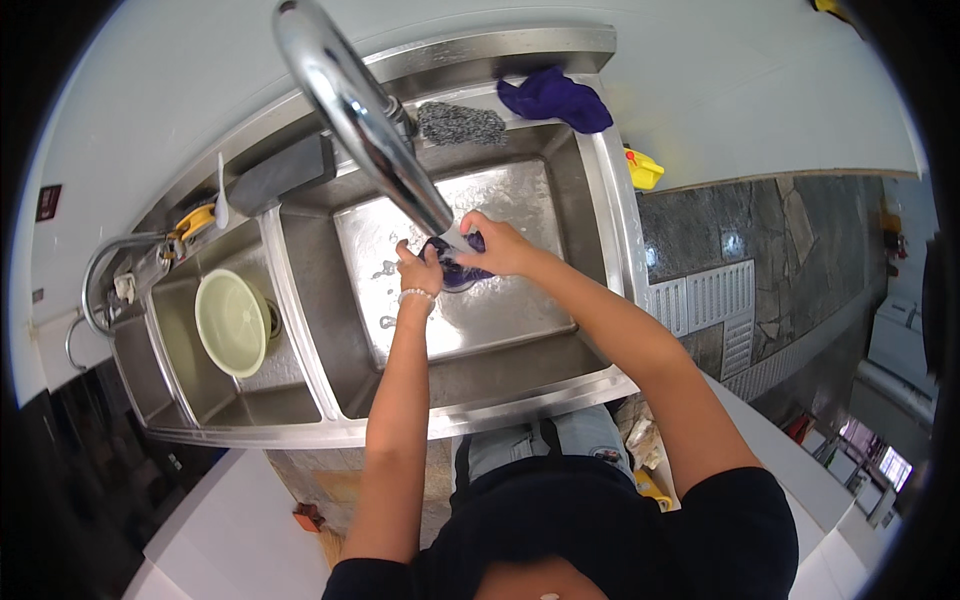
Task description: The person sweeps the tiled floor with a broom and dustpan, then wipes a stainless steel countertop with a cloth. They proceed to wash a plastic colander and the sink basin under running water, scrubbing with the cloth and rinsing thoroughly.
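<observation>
A wet dark purple cloth is bunched between my two hands, low in the large steel sink basin. My left hand, with a beaded bracelet at the wrist, grips the cloth's left side. On the other side, my right hand holds it with thumb and fingers curled. Water runs from the chrome faucet onto the cloth and between my hands. The faucet's spout hangs just above my fingers and hides part of the cloth. Small patches of water lie on the basin floor to the left.
Along the back ledge lie a grey mesh scrubber and another purple cloth. A pale green bowl sits tilted in the smaller basin to the left. A yellow plastic container stands beyond the sink's right edge.
</observation>
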Action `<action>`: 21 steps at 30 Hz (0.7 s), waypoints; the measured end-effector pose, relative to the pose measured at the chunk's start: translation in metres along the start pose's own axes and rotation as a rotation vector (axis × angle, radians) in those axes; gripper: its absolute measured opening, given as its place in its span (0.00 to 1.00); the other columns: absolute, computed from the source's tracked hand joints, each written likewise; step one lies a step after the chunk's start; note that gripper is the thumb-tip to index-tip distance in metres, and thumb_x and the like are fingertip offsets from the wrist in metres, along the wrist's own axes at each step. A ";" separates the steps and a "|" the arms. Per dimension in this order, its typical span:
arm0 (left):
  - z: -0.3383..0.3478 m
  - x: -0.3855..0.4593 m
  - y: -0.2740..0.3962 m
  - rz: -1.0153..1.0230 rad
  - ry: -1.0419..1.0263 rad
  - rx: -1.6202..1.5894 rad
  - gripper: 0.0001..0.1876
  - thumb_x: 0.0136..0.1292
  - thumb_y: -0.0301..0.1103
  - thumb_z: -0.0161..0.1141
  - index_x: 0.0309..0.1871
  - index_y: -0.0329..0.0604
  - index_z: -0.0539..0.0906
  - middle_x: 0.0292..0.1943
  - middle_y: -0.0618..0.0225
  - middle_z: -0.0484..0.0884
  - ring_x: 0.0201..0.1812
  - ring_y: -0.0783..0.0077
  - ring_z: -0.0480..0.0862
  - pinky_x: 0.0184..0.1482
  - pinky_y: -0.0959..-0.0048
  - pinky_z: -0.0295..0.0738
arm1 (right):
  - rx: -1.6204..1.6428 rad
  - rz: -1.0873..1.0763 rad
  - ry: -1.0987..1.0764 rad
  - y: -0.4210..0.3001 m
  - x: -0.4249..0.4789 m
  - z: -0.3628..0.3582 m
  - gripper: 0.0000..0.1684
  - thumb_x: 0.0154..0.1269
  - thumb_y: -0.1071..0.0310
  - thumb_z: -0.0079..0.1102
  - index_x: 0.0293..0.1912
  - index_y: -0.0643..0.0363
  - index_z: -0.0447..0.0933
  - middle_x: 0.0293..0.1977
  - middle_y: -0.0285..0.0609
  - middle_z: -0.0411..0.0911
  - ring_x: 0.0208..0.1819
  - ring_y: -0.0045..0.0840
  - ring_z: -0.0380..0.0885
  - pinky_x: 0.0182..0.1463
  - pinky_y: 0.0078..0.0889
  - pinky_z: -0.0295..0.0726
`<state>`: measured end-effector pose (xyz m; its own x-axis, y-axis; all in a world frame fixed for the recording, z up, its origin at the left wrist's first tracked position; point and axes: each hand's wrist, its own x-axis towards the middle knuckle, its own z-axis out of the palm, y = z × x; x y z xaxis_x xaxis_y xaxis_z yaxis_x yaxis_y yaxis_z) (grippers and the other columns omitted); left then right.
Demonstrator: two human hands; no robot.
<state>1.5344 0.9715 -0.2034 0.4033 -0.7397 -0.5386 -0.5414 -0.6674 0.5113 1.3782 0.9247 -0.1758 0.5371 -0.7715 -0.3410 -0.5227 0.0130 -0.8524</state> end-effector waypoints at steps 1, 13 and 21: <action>0.003 0.008 -0.012 0.298 0.161 -0.050 0.24 0.62 0.39 0.43 0.56 0.33 0.56 0.45 0.45 0.70 0.48 0.54 0.73 0.49 0.66 0.66 | 0.016 -0.039 -0.034 -0.001 -0.001 -0.001 0.24 0.45 0.65 0.61 0.41 0.57 0.60 0.22 0.42 0.73 0.26 0.31 0.73 0.31 0.30 0.70; 0.020 -0.067 0.073 0.452 0.167 -0.290 0.18 0.59 0.34 0.44 0.50 0.36 0.58 0.24 0.51 0.77 0.27 0.47 0.77 0.30 0.58 0.69 | 1.015 0.402 0.265 0.015 -0.016 -0.007 0.19 0.55 0.62 0.54 0.46 0.57 0.67 0.35 0.38 0.74 0.34 0.23 0.73 0.35 0.23 0.73; 0.004 -0.038 0.016 -0.397 -0.118 -1.426 0.35 0.53 0.53 0.56 0.54 0.45 0.50 0.51 0.54 0.62 0.47 0.63 0.69 0.42 0.69 0.70 | 0.494 0.151 0.196 -0.031 -0.018 0.031 0.25 0.50 0.75 0.54 0.51 0.61 0.65 0.37 0.43 0.73 0.40 0.26 0.73 0.43 0.22 0.71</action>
<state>1.5075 0.9894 -0.1775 0.2491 -0.5290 -0.8112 0.7778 -0.3898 0.4931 1.4048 0.9578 -0.1556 0.3222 -0.8411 -0.4344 -0.1862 0.3936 -0.9002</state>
